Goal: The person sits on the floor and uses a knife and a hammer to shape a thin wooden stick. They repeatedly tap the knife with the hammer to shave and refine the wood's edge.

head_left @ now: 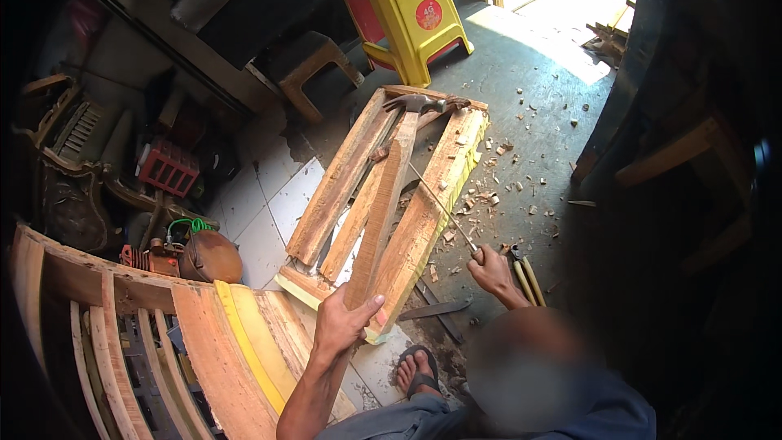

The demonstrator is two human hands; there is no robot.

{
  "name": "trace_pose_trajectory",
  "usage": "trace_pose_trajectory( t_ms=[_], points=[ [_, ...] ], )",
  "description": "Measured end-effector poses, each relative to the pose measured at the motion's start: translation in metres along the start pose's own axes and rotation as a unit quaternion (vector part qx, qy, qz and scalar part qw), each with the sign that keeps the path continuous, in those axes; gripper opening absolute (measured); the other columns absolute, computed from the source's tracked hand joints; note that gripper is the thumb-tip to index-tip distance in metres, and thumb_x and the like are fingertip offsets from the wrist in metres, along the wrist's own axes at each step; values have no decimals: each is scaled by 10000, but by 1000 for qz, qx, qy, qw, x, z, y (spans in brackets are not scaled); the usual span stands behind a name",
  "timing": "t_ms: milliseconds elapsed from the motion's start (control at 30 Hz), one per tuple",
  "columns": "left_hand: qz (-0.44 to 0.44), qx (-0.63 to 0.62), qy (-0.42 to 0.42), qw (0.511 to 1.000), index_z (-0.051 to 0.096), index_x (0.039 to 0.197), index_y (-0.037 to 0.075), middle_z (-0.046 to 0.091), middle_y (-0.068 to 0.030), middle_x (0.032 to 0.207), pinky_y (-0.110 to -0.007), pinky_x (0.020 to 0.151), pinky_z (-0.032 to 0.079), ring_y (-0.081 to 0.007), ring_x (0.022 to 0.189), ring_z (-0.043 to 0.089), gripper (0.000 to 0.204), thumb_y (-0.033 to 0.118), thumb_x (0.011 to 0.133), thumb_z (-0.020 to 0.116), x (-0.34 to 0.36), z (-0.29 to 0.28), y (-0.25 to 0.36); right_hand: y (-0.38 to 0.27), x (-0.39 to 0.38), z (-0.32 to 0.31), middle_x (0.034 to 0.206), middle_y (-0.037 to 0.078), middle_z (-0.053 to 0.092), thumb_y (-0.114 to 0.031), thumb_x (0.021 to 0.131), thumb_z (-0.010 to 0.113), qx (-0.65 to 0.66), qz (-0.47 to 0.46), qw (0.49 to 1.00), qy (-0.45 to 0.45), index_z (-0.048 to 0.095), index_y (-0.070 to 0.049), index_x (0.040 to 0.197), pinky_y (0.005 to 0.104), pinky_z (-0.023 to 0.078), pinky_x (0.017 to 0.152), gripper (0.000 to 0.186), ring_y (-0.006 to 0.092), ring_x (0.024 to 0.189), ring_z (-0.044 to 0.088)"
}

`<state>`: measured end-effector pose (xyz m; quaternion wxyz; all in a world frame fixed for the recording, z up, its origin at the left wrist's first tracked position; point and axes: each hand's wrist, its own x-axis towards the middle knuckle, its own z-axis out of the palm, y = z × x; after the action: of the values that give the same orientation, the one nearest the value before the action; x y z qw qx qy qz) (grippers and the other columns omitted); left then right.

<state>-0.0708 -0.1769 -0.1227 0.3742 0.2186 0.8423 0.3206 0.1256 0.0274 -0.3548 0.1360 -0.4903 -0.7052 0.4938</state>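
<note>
My left hand (346, 319) is closed around the near end of a long, tapering wooden slat (387, 187). The slat slants away over a rectangular wooden frame (436, 216) on the floor. A claw hammer's head (415, 103) shows at the slat's far end; I cannot make out its handle. To the right of the frame, my right hand (491, 270) grips the near end of a long, thin metal tool (444, 210), whose kind I cannot tell. Its far tip reaches over the frame close to the slat. Yellow-handled pliers (529, 279) lie beside my right hand.
A flat metal bar (436, 309) lies near my sandalled foot (418, 371). Wood chips (493, 179) litter the floor right of the frame. A yellow stool (411, 20) and a low brown stool (314, 69) stand beyond. A curved slatted wooden piece (216, 350) fills the lower left.
</note>
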Motion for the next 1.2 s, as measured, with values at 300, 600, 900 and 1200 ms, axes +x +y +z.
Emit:
trace_pose_trajectory(
  t_ms=[300,600,900,1200],
  points=[
    [41,496,45,866,695,1170,-24,730,-268,854,-495,812,553,-422,852,736,564,355,782,850,13,-79,82,-23,-48,-56,657,90,640,-396,947,701,135,39,980,143,646,-1,909,381,475,596,400,180,600,605],
    [89,786,-25,611,796,975,95,762,-134,821,-423,780,565,-295,812,753,371,311,696,910,10,-76,188,-75,-47,-38,616,125,598,-295,975,626,148,-95,984,-27,618,-26,1322,382,501,578,439,187,558,612],
    [134,871,58,470,749,920,70,725,-103,771,-402,783,460,-263,800,690,431,371,675,938,-25,-79,255,-72,-65,-9,651,259,608,-218,1008,569,120,-197,969,-92,537,-9,1325,500,508,609,380,445,661,687],
    [-16,886,16,462,701,981,44,699,-122,976,-448,928,476,-273,915,745,279,321,953,712,-101,-66,253,-153,-87,-9,661,237,616,-115,988,562,64,-379,917,-112,444,-13,1212,571,501,516,273,457,565,643]
  ],
)
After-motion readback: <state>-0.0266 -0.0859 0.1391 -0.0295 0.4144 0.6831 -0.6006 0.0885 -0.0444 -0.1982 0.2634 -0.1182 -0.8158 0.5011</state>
